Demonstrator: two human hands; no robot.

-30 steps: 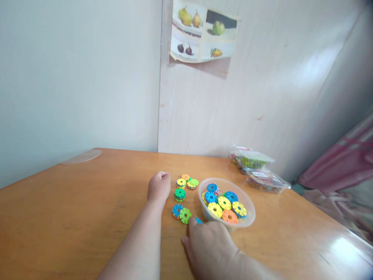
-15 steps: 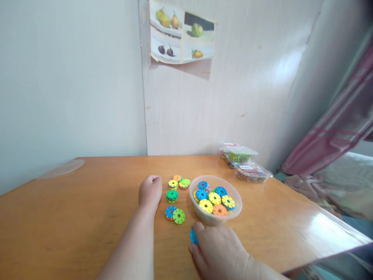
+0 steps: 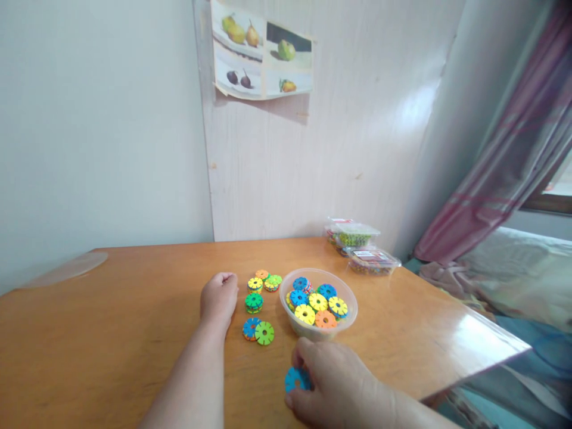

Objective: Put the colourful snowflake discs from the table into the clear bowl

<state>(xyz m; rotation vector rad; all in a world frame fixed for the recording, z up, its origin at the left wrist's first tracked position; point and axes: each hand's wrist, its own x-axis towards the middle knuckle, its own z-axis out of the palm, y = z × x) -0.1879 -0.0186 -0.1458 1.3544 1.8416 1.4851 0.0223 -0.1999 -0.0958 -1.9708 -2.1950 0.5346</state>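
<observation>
In the head view my right hand (image 3: 333,375), low and near the table's front, pinches a blue notched plastic disc (image 3: 295,379) between thumb and fingers. My left hand (image 3: 218,301) rests on the table as a closed fist, and nothing shows in it. Just right of the fist are small piles of the same discs: a yellow-topped pile (image 3: 255,285), a green-topped pile (image 3: 254,301), and a light green disc (image 3: 264,333) overlapping a blue one (image 3: 251,327). A clear plastic bowl (image 3: 353,314) filled with such discs stands beyond my right hand.
Clear plastic boxes (image 3: 374,261) with colourful contents stand at the table's back right. A translucent lid-like sheet (image 3: 67,271) lies at the left edge. The wooden table (image 3: 134,328) meets a wall with a fruit poster (image 3: 263,53). A pink curtain (image 3: 478,179) hangs at right.
The view has shifted slightly to the right. My right hand has turned a little, so more of the blue disc shows. The left fist stays beside the piles.
</observation>
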